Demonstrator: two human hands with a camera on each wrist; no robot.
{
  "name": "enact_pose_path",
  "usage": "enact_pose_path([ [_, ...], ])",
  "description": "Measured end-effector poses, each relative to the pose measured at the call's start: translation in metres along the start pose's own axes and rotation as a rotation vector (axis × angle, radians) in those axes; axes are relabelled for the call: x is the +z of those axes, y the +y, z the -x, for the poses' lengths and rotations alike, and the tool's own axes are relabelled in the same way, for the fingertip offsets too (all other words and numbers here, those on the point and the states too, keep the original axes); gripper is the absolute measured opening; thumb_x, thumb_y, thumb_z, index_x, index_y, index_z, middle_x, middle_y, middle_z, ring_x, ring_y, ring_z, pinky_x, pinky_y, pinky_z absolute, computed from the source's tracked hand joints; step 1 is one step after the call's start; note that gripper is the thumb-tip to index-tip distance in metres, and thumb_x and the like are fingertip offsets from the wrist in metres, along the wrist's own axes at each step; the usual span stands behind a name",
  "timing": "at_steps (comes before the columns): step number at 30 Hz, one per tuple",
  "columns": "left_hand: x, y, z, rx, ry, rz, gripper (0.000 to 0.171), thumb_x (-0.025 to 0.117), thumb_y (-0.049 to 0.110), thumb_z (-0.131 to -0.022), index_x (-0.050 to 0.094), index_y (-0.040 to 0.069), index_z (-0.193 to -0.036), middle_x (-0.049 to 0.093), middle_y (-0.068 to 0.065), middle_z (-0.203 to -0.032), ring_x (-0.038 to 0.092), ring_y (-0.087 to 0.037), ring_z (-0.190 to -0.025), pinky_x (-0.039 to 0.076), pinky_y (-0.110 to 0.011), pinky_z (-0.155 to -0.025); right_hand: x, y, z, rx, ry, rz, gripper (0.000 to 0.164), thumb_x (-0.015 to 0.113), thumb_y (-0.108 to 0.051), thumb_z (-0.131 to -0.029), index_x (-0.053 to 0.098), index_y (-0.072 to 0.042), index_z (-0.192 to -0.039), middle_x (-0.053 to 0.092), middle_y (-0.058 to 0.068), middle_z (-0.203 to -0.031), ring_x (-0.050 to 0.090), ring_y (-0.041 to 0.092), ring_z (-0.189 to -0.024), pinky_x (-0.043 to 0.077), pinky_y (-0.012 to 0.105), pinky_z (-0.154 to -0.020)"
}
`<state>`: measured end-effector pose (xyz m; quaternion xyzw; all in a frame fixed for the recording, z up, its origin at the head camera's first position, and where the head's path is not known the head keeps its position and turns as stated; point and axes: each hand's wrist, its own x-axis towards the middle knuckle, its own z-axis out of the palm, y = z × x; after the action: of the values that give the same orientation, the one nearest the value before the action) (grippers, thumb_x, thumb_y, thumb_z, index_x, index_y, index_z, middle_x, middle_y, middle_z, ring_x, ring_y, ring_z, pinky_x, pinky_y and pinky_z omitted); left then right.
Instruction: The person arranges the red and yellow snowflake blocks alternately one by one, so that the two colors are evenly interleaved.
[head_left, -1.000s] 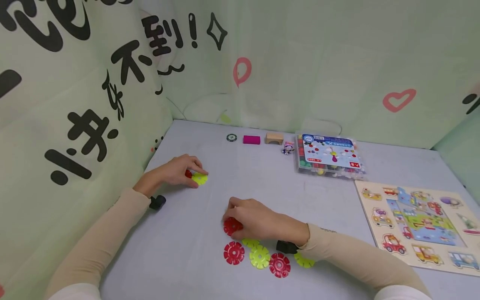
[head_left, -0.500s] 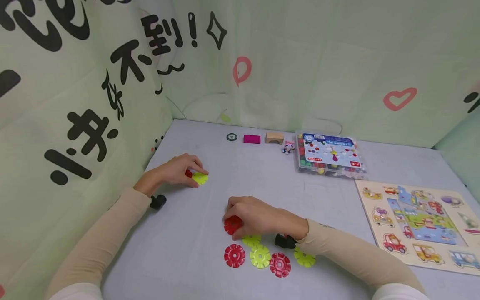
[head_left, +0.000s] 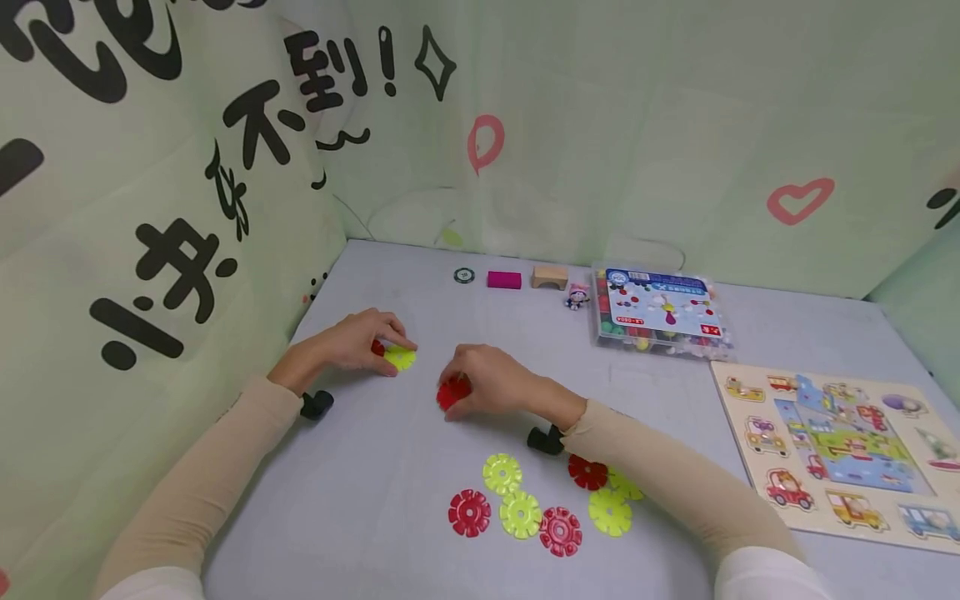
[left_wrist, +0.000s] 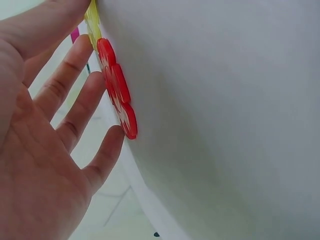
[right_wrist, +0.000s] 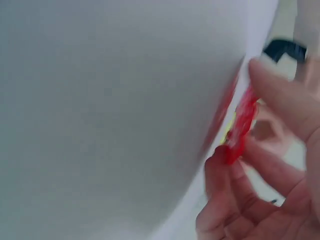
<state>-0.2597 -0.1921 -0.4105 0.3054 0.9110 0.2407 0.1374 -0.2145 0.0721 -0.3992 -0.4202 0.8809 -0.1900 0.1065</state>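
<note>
In the head view my left hand [head_left: 360, 342] lies on the table at the left. Its thumb and forefinger hold the edges of a yellow notched plastic disc [head_left: 401, 358]. A red notched disc [left_wrist: 117, 87] lies against the yellow one [left_wrist: 92, 25], with the other fingertips of that hand [left_wrist: 45, 125] at its edge. My right hand [head_left: 495, 383] pinches another red notched disc [head_left: 452, 392] between thumb and fingers. In the right wrist view this disc [right_wrist: 242, 125] is raised off the table and tilted.
Loose yellow discs [head_left: 502, 474] and red discs [head_left: 469, 512] lie at the front; the right sleeve partly covers some. Along the back stand a chip [head_left: 464, 275], a magenta block [head_left: 504, 280], a wooden arch [head_left: 550, 277], a figurine [head_left: 577, 297] and a bead box [head_left: 660, 312]. A puzzle board [head_left: 738, 433] lies right.
My right hand has picked up the red disc from beside the loose discs and carried it away from me, closer to the left hand. The left hand stays in place.
</note>
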Motion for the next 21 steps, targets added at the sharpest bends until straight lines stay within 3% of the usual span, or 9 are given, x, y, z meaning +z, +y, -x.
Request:
enact_pose_path([
  [8, -0.003, 0.004, -0.001, 0.012, -0.011, 0.008, 0.044, 0.080, 0.023, -0.075, 0.069, 0.022, -0.117, 0.061, -0.001, -0.114, 0.048, -0.021, -0.107, 0.042, -0.032, -0.081, -0.011, 0.009, -0.047, 0.159, -0.021, 0.004, 0.041, 0.082, -0.035, -0.071, 0.072, -0.014, -0.104, 0.064, -0.002, -0.095, 0.055, 0.012, -0.087, 0.048, 0.023, -0.071],
  [14, -0.004, 0.003, -0.001, 0.006, -0.011, -0.020, 0.043, 0.080, 0.024, -0.075, 0.069, 0.024, -0.117, 0.061, -0.001, -0.113, 0.049, -0.020, -0.106, 0.042, -0.035, -0.082, -0.009, 0.009, -0.061, 0.170, 0.008, 0.013, 0.038, 0.083, -0.033, -0.071, 0.074, -0.015, -0.103, 0.068, -0.004, -0.093, 0.057, 0.011, -0.085, 0.048, 0.022, -0.070],
  [21, -0.002, 0.000, 0.000, -0.001, -0.009, -0.004, 0.043, 0.080, 0.025, -0.075, 0.069, 0.024, -0.117, 0.061, -0.001, -0.113, 0.049, -0.020, -0.108, 0.044, -0.036, -0.083, -0.007, 0.011, -0.061, 0.143, -0.017, -0.008, 0.039, 0.081, -0.029, -0.073, 0.073, -0.014, -0.108, 0.063, 0.001, -0.100, 0.055, 0.013, -0.093, 0.048, 0.024, -0.075],
])
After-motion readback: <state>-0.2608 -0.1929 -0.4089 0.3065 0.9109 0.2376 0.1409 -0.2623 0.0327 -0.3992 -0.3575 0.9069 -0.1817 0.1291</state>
